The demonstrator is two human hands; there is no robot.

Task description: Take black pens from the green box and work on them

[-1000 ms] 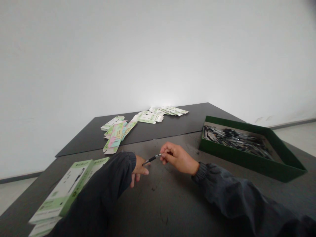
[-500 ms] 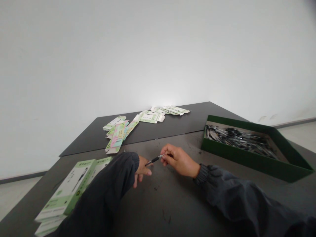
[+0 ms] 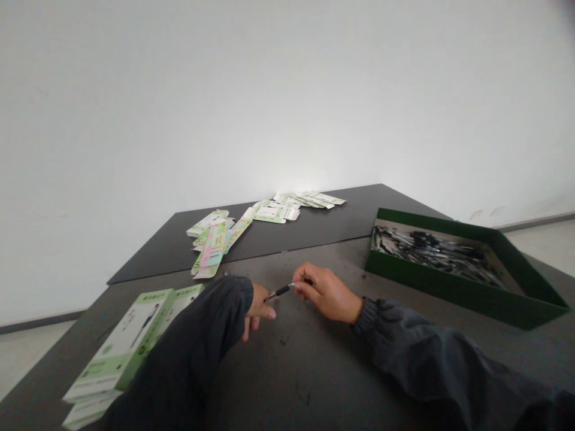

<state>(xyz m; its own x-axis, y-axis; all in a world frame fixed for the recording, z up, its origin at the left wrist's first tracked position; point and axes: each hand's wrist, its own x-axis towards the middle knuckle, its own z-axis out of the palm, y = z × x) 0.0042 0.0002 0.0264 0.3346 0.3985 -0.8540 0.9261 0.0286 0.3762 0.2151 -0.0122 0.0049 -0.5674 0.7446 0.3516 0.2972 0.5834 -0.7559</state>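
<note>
A slim pen (image 3: 282, 291) with a black grip and a silvery end lies slantwise between my two hands above the dark table. My left hand (image 3: 258, 306) has its fingers around the lower-left end of the pen, though they are partly hidden; its thumb points right. My right hand (image 3: 329, 292) pinches the silvery upper-right end between thumb and forefinger, its other fingers curled. Left of my left sleeve lie stacked white-and-green pen boxes (image 3: 123, 341), partly covered by the sleeve.
At the right, a dark green open box (image 3: 444, 287) holds many loose pens (image 3: 431, 248). Flattened white-and-green cartons (image 3: 274, 211) lie along the back. Pink, yellow and green cartons (image 3: 215, 245) overlap at the back left. A seam crosses the dark table (image 3: 287, 371).
Both hands stay almost in place. My right fingers have shifted very slightly at the pen's silvery end; nothing else visibly moves.
</note>
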